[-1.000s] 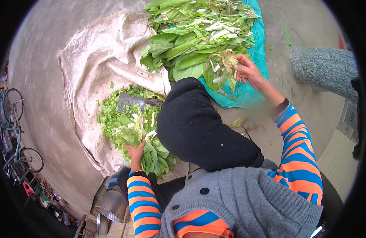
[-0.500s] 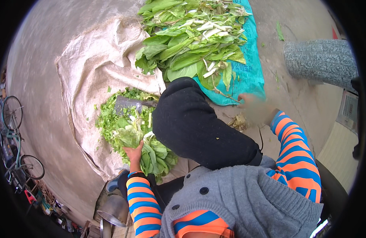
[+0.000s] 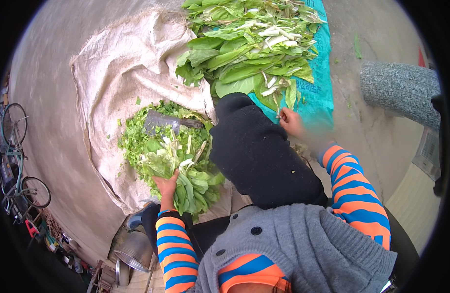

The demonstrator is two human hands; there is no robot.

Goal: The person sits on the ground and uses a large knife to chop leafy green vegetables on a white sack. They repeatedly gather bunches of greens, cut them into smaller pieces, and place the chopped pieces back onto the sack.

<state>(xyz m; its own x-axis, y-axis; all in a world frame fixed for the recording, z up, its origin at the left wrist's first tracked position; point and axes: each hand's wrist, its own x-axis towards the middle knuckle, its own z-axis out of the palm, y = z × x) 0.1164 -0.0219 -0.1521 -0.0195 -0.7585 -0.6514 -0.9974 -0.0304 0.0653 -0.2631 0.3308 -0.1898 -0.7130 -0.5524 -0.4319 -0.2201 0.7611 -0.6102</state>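
My left hand (image 3: 166, 184) is closed round a bunch of leafy greens (image 3: 188, 190) with pale stalks, pressed onto a heap of chopped greens (image 3: 132, 141). On that heap lies a cleaver (image 3: 159, 122), its dark handle toward my knee. My right hand (image 3: 292, 122) reaches past the knee to the near edge of a teal sack (image 3: 324, 105). Its fingers pinch the thin stem end of a leafy green beside the large pile of whole leaves (image 3: 244, 53). The right wrist is blurred.
A pale woven cloth (image 3: 122, 63) lies under the chopped heap. My black-clad knee (image 3: 264, 151) stands between my hands. At the right is a grey speckled cylinder (image 3: 398, 88). A bicycle (image 3: 20, 156) is at the far left, and a metal pot (image 3: 135, 251) at the lower left.
My right hand has moved left, its fingers now closed at the stem by the teal sack's edge. My left hand keeps its hold on the greens. The view has shifted slightly.
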